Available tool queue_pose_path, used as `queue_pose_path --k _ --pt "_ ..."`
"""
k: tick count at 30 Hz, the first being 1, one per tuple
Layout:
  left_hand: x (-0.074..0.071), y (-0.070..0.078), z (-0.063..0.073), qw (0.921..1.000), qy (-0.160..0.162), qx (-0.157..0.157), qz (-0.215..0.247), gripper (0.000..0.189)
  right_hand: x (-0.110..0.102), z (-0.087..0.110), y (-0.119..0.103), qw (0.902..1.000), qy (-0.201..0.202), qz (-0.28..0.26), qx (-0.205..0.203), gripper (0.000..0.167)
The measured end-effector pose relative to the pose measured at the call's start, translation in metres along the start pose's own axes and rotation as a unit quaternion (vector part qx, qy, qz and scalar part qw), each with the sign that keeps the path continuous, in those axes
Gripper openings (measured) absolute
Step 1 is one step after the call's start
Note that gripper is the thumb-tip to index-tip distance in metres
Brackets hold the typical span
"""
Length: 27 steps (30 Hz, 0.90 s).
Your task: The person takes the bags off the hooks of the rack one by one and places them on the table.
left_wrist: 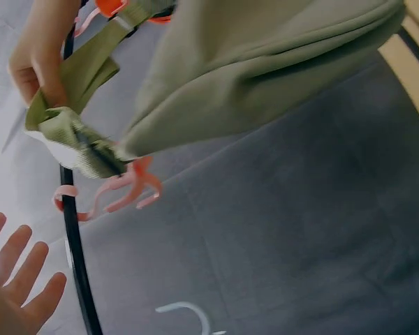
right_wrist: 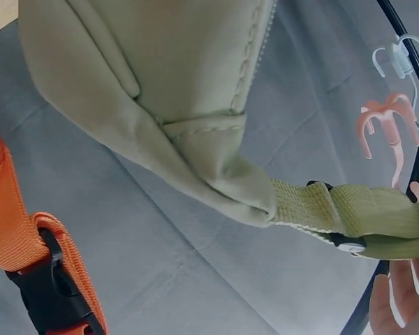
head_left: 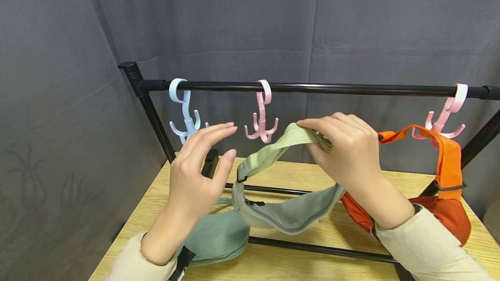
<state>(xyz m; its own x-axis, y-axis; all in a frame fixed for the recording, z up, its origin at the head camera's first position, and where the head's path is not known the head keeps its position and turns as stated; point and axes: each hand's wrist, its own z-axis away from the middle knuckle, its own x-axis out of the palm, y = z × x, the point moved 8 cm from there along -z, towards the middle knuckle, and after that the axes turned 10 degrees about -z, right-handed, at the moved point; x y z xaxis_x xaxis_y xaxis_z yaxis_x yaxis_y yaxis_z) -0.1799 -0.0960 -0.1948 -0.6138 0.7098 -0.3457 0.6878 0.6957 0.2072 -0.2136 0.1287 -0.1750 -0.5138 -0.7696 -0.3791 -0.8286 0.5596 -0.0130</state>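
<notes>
My right hand (head_left: 345, 151) pinches the light green strap (head_left: 273, 148) of a grey-green waist bag (head_left: 289, 216). The bag's body hangs below in a loop, with a zip along it and a black buckle on the strap. To the left of the strap, my left hand (head_left: 195, 177) is raised, fingers extended and thumb apart, holding nothing. Just beyond the strap, a pink hook hanger (head_left: 261, 118) hangs from the black rail (head_left: 351, 89). The right wrist view shows the bag body (right_wrist: 160, 91) close up, with the strap (right_wrist: 377, 209) reaching toward my fingers.
A blue hook hanger (head_left: 186, 114) is on the rail's left part, partly behind my left hand. At the right, an orange waist bag (head_left: 449, 216) hangs on another pink hook hanger (head_left: 443, 118). A teal bag (head_left: 218, 235) is low at the left, above the wooden tabletop (head_left: 312, 268).
</notes>
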Motion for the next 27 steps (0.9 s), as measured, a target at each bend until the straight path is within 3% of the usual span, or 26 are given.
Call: queue_pose_path --k 12,21,27 --pt "0.014 -0.02 0.044 0.9918 -0.098 -0.081 0.016 0.041 -0.001 -0.001 -0.005 0.9997 -0.024 -0.001 0.008 0.023" --pt "0.018 -0.027 0.067 0.9893 -0.113 -0.093 0.007 0.047 -0.004 -0.001 -0.007 0.9999 0.001 -0.006 0.016 0.026" --pt "0.034 -0.037 0.091 0.9714 -0.191 -0.14 -0.005 0.062 -0.005 -0.001 -0.008 0.9992 0.026 -0.021 0.021 0.03"
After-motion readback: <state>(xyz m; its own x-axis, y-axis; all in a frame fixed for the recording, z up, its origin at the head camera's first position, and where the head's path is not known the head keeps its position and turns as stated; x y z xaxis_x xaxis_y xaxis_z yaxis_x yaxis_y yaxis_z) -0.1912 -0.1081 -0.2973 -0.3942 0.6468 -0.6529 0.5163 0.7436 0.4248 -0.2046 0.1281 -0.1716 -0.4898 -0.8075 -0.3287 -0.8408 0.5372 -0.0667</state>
